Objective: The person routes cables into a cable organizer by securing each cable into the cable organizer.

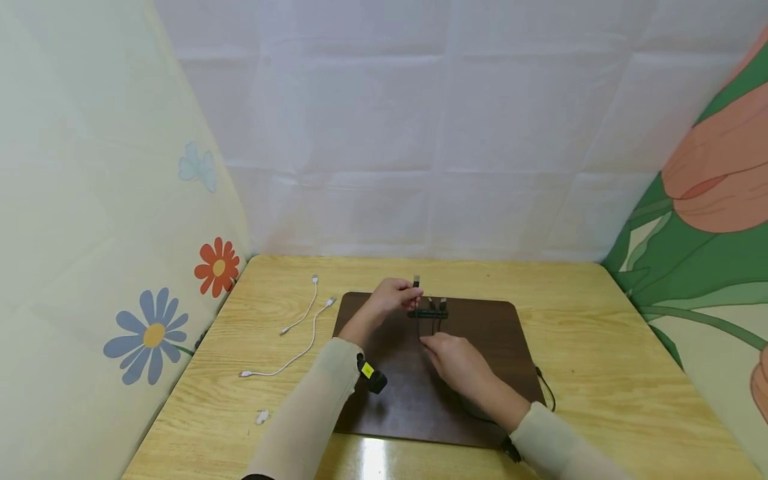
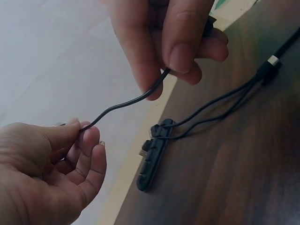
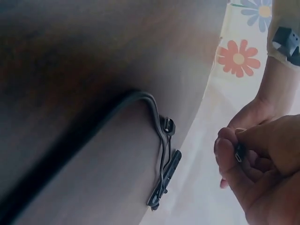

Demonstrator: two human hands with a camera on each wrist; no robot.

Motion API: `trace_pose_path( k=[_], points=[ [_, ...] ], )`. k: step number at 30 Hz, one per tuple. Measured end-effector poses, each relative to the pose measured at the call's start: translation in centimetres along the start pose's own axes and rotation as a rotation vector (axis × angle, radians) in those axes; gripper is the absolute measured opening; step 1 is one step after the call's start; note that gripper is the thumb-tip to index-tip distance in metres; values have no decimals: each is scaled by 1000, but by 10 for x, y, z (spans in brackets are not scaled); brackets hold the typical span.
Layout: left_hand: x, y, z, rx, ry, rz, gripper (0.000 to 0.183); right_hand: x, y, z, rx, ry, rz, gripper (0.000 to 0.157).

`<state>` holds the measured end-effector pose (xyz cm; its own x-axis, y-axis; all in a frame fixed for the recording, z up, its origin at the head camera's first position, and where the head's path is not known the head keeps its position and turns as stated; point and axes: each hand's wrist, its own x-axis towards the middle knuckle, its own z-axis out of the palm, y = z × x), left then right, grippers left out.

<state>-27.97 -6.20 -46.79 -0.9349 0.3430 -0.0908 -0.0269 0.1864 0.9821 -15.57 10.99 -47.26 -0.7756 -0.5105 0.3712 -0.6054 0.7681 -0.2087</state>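
Above the far edge of the brown board (image 1: pixel 408 400), my left hand (image 1: pixel 393 295) pinches a black USB cable (image 2: pixel 117 107) just by its plug (image 1: pixel 417 282), which points up. Lower and to the right, my right hand (image 1: pixel 459 360) holds the same cable near its other end; a small dark connector (image 3: pixel 239 153) shows between its fingers in the right wrist view. The cable bends slackly between both hands in the left wrist view. Below them a black cable holder (image 2: pixel 152 161) lies on the board with two thin leads of a splitter cable (image 2: pixel 266 69) seated in it.
Two white cables (image 1: pixel 313 337) lie on the wooden table (image 1: pixel 198 407) left of the board. A small white piece (image 1: pixel 262 417) is nearer the front. A black cable (image 1: pixel 549 390) trails off the board's right side. A white sheet (image 1: pixel 372 133) hangs behind.
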Motion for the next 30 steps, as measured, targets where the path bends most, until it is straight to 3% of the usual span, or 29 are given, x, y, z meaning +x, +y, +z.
trace_pose_path(
  k=[11,17,22,30],
  points=[
    [8,-7,7,111,-15,32,18,-6,-6,1,-75,-25,-2,3],
    [12,-11,10,176,-28,33,16,-8,-8,4,-104,-83,53,15],
    [15,-13,11,209,-24,27,18,-9,-9,5,-113,-86,48,22],
    [17,-18,14,360,39,60,20,-11,-10,7,-146,-82,80,26]
  ],
)
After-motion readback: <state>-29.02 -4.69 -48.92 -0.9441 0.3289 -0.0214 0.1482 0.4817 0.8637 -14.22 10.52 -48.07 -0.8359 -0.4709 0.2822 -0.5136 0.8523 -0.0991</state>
